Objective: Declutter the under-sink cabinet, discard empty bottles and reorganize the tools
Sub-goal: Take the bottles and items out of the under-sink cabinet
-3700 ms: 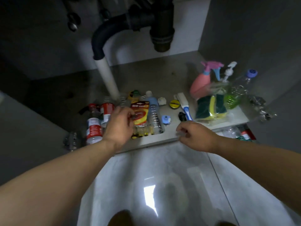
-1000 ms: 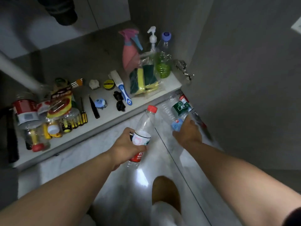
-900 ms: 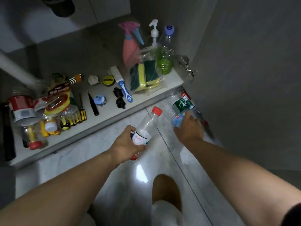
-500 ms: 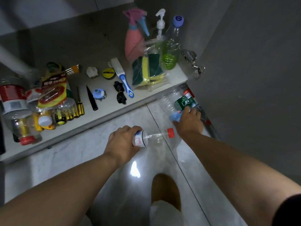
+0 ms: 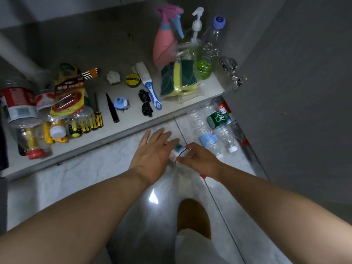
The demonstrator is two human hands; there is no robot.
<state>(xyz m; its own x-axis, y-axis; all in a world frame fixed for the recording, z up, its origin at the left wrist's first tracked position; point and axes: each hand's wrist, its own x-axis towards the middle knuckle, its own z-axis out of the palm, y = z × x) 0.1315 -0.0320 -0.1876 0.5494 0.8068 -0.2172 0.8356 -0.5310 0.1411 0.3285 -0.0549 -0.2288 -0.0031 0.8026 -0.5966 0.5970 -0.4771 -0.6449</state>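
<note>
as left hand opens — right hand takes bottle

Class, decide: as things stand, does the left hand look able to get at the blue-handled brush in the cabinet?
Probably yes. The left hand lies open just before the cabinet edge, and the blue-handled brush lies uncovered straight ahead, nothing standing between.

A clear bottle with a white label lies on its side on the floor, just in front of the cabinet shelf. Its red cap points away from the shelf. Close by, a blue-label bottle and a green-label bottle lie side by side, both see-through and empty. Yellow and black screwdrivers lie on the shelf.
</note>
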